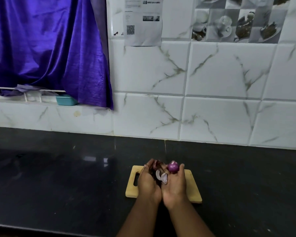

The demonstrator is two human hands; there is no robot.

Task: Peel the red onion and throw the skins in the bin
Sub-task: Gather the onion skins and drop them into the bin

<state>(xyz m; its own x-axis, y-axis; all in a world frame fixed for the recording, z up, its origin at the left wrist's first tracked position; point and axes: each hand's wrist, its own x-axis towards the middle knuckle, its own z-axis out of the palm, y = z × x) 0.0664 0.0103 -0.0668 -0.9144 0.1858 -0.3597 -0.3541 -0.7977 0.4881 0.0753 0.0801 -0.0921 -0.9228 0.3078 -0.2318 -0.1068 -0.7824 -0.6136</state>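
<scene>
A peeled red onion (pixel 173 167), shiny purple with a pale cut top, sits at the fingertips of my right hand (pixel 175 185), which holds it above the wooden cutting board (pixel 193 190). Pale and dark onion skins (pixel 161 177) lie bunched between my two hands. My left hand (pixel 148 182) cups the skins from the left, fingers curled around them. Both hands are pressed side by side over the board. No bin is in view.
The cutting board lies on a black countertop (pixel 58 177) in front of a white marble-tiled wall (pixel 212 82). A purple curtain (pixel 50 48) hangs at the upper left, with a teal container (pixel 66 100) on the ledge beneath it.
</scene>
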